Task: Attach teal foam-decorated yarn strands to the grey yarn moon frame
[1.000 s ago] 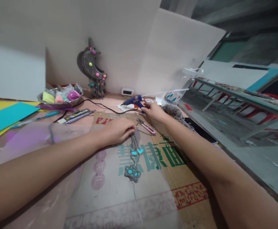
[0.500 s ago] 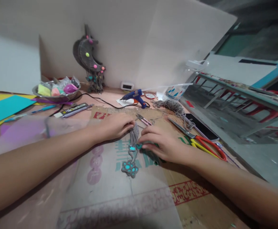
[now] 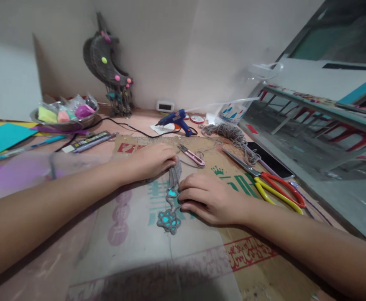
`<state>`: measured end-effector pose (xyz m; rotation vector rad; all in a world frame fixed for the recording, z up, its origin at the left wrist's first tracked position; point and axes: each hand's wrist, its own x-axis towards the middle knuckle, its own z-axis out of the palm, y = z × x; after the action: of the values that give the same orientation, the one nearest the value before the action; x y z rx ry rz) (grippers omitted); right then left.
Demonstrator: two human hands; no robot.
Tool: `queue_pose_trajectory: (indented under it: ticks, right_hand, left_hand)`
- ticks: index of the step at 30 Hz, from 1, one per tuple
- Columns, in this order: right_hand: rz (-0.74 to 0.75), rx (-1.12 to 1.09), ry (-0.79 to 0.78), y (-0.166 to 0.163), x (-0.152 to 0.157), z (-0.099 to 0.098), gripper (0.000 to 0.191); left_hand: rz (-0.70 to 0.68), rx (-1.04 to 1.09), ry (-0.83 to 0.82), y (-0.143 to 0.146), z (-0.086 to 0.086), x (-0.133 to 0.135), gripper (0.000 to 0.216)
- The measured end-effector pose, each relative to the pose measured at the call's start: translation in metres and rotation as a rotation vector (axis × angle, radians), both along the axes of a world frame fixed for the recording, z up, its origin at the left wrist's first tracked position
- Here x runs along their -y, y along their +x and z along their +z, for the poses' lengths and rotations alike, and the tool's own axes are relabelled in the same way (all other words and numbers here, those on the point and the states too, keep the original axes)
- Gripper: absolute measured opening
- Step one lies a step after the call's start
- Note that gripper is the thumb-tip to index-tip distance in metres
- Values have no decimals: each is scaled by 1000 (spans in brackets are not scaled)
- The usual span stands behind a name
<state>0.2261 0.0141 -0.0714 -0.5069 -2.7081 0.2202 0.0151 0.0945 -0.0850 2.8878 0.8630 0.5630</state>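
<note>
A grey yarn ornament [image 3: 174,177] lies on the sheet-covered cardboard, its top a bundle of strands. Below hangs a small turquoise-filled piece, then a wavy cord and a flower shape [image 3: 169,221] with turquoise petals. My left hand [image 3: 157,161] pinches the bundle's upper end, hiding part of it. Beside the ornament, my right hand [image 3: 206,198] is closed, with curled fingertips against its right edge; what they hold is hidden. A pink craft knife [image 3: 191,156] lies just beyond my hands.
Scissors [image 3: 264,182], a phone [image 3: 270,161] and grey yarn [image 3: 229,136] lie right. Behind are a blue glue gun [image 3: 176,121] with its cord and a plastic cup [image 3: 231,112]. A bowl of clay packets [image 3: 65,123] and a moon decoration [image 3: 106,62] stand left.
My right hand has lowered slightly along the ornament, and its fingers have curled in. A teal piece at its fingertips is now hidden. My left hand keeps its pinch. The view has shifted.
</note>
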Motion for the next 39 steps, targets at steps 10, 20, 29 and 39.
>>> queue_pose_trajectory:
  ticks: [10, 20, 29, 39]
  right_hand:
    - [-57, -15, -4, 0, -1, -2, 15]
    - [-271, -144, 58, 7, -14, -6, 10]
    - [-280, -126, 92, 5, -14, -1, 13]
    - [-240, -104, 78, 6, -16, -3, 11]
  left_hand:
    - [24, 128, -28, -3, -6, -1, 21]
    - [5, 198, -162, -15, 2, 3, 20]
    - [-182, 176, -140, -17, 1, -6, 19]
    - [-190, 150, 25, -14, -5, -7, 15]
